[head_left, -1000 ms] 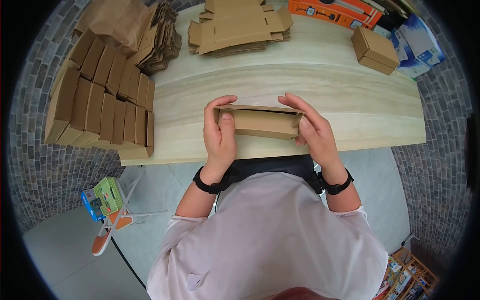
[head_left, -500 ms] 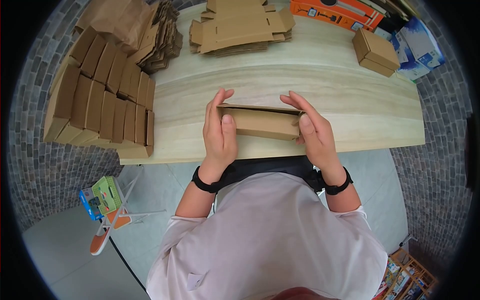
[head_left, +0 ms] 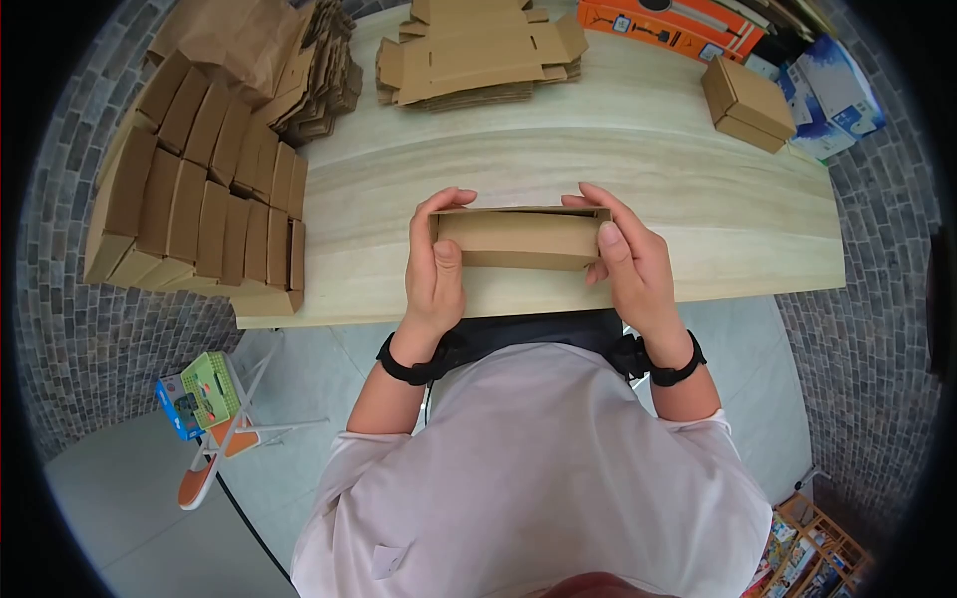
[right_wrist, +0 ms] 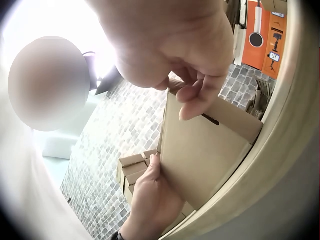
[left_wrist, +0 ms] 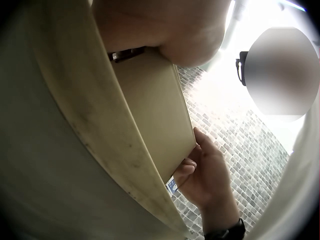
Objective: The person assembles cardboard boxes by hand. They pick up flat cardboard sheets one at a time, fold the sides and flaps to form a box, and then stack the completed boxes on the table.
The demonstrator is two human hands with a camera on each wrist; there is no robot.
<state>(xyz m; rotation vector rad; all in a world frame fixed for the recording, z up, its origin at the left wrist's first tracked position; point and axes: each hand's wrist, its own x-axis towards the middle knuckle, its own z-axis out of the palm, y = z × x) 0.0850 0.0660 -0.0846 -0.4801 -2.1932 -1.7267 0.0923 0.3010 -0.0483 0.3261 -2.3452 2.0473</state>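
Note:
A brown cardboard box (head_left: 520, 239) stands at the table's front edge, its long side facing the person. My left hand (head_left: 436, 271) grips its left end, thumb on the near side and fingers bent round the far corner. At the other end my right hand (head_left: 636, 267) holds the box, thumb at the top right corner and fingers around the end. In the right wrist view a slot shows in the box's panel (right_wrist: 200, 152), with the right fingertips close by. The left wrist view shows a plain, wide panel (left_wrist: 152, 107) between both hands.
Assembled cardboard boxes (head_left: 199, 189) stand in rows at the left. Behind them lie folded cardboard (head_left: 319, 85) and brown paper (head_left: 229, 45). Flat box blanks (head_left: 474, 60) are stacked at the back. A closed box (head_left: 748, 100), a blue-white package (head_left: 832, 95) and an orange box (head_left: 668, 25) stand back right.
My left fingers, straighter half a second ago, now bend round the far corner. The left thumb has slid lower on the near side. The box lies straighter and the dark gap along its top has narrowed.

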